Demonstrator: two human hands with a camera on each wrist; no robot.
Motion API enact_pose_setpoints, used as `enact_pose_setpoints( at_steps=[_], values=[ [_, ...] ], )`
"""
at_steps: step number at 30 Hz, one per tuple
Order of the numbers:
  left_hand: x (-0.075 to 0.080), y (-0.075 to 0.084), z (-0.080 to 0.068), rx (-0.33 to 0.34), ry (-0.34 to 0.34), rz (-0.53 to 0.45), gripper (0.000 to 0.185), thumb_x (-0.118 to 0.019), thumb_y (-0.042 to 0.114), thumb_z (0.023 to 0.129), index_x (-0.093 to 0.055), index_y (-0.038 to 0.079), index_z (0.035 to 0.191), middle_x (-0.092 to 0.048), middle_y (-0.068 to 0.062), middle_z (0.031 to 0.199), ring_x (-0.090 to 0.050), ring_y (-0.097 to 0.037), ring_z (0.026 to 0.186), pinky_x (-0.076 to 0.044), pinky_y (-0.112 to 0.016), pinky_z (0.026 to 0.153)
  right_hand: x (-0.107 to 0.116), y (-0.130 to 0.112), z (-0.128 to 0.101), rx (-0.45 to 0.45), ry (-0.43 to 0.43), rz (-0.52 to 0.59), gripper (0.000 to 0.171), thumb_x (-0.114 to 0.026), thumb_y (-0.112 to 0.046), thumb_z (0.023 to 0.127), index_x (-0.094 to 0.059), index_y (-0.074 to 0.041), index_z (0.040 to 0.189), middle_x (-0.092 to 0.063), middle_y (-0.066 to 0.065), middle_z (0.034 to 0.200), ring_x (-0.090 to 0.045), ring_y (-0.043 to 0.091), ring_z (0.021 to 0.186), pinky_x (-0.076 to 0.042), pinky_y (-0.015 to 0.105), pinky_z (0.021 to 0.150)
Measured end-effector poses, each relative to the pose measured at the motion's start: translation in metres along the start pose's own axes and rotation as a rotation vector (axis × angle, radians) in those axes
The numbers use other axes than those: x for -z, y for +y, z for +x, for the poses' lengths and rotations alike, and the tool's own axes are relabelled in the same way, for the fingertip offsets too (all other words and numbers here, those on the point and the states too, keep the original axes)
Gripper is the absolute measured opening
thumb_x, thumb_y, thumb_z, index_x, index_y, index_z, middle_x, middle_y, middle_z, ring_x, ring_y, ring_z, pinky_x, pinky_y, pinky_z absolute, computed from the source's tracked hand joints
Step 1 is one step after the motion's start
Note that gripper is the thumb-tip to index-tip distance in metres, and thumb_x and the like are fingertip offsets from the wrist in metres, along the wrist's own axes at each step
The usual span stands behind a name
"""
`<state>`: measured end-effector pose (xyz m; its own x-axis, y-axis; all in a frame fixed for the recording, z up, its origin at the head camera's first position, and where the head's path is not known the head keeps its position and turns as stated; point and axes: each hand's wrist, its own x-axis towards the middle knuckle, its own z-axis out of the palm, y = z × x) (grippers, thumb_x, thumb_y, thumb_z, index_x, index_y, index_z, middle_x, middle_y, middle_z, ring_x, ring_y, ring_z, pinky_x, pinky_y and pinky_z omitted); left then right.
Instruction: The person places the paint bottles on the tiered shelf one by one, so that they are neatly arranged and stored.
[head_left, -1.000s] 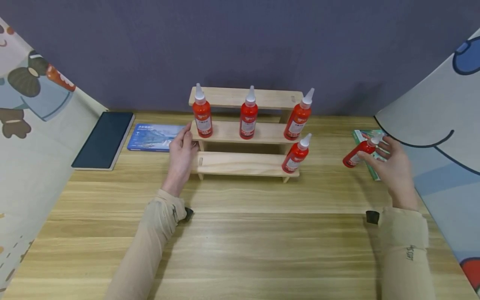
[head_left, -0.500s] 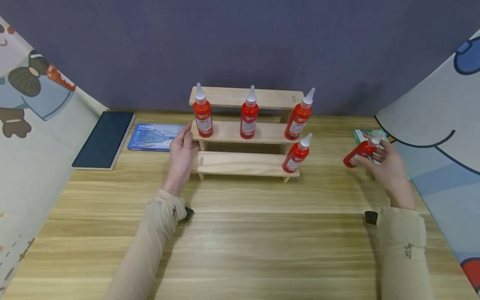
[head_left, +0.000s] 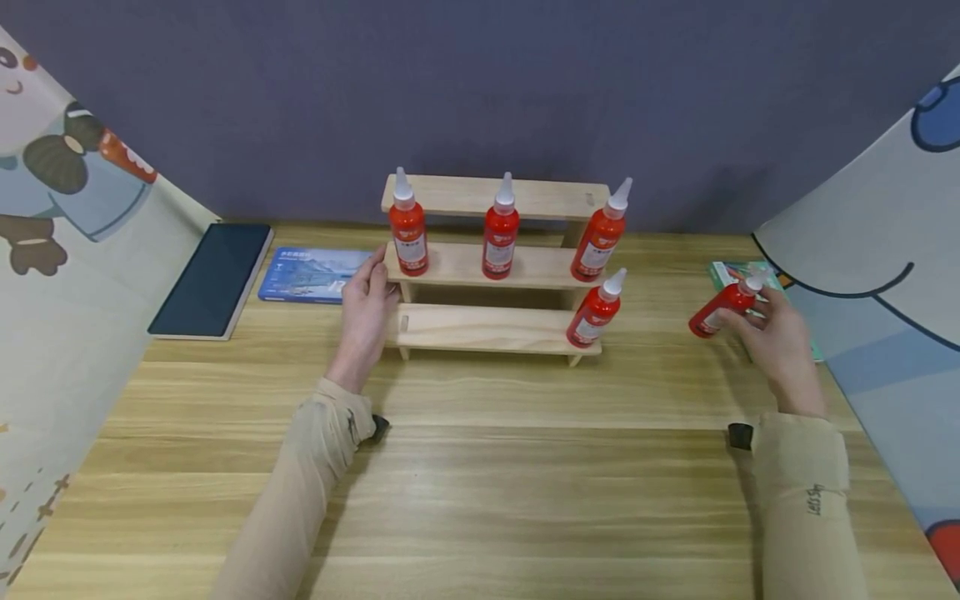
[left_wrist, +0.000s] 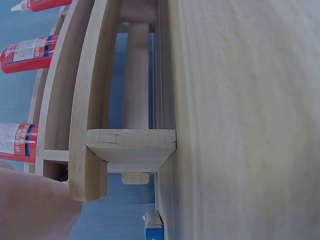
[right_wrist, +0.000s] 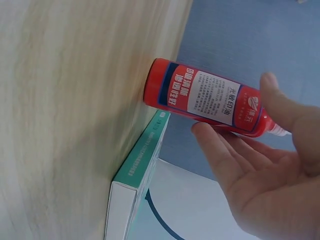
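A three-tier wooden display rack (head_left: 480, 327) stands at the back of the table. My left hand (head_left: 365, 304) grips its left end by the middle tier; in the left wrist view part of that hand (left_wrist: 35, 205) shows behind the step ends, its fingertips hidden. Three red ink bottles with white nozzle caps, among them the middle bottle (head_left: 500, 242), line the middle tier. Another red bottle (head_left: 592, 318) is at the lowest tier's right end. Off to the right, my right hand (head_left: 780, 346) holds a matching ink bottle (right_wrist: 205, 97) near its shoulder, thumb and fingers on opposite sides.
Behind the right hand lies a green box (right_wrist: 142, 152) on the table. A blue box (head_left: 315, 275) and a dark-covered book (head_left: 210, 279) lie left of the rack. A dark blue partition (head_left: 480, 92) closes off the back, with printed panels on both sides.
My right hand has shifted slightly left and its fingers have closed in around the bottle, which stays in place. The left hand keeps its place on the rack.
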<state>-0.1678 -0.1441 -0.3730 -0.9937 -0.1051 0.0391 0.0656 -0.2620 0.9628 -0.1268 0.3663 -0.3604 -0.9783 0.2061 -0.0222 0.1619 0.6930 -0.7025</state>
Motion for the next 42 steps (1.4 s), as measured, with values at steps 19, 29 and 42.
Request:
enact_pose_setpoints(
  at_steps=[19, 29, 42],
  values=[
    [-0.001, -0.002, -0.001, 0.005, 0.003, 0.002, 0.046, -0.037, 0.019, 0.108, -0.033, 0.005, 0.151, -0.030, -0.014, 0.156, -0.042, -0.026, 0.135, -0.045, -0.030, 0.106, -0.005, 0.000, 0.002, -0.020, 0.085, -0.033, 0.064, -0.054, -0.035, 0.100, -0.035, 0.004, 0.147, -0.046, 0.027, 0.142, -0.053, 0.042, 0.120, -0.056, 0.018, 0.085],
    [0.000, -0.001, -0.001, 0.006, 0.005, 0.011, 0.046, -0.037, 0.019, 0.108, -0.032, 0.005, 0.152, -0.028, -0.014, 0.157, -0.041, -0.027, 0.136, -0.044, -0.031, 0.107, -0.004, -0.001, 0.001, 0.013, 0.115, -0.038, 0.060, -0.059, -0.030, 0.098, -0.040, 0.007, 0.142, -0.048, 0.028, 0.139, -0.057, 0.043, 0.114, -0.047, 0.001, 0.067],
    [0.000, 0.000, -0.001, 0.008, 0.003, 0.010, 0.046, -0.036, 0.019, 0.108, -0.031, 0.004, 0.152, -0.028, -0.014, 0.157, -0.041, -0.027, 0.136, -0.045, -0.030, 0.107, 0.000, -0.014, -0.006, 0.040, 0.119, -0.030, 0.064, -0.059, -0.036, 0.098, -0.040, 0.003, 0.144, -0.049, 0.025, 0.140, -0.059, 0.028, 0.106, -0.041, -0.003, 0.065]
  ],
)
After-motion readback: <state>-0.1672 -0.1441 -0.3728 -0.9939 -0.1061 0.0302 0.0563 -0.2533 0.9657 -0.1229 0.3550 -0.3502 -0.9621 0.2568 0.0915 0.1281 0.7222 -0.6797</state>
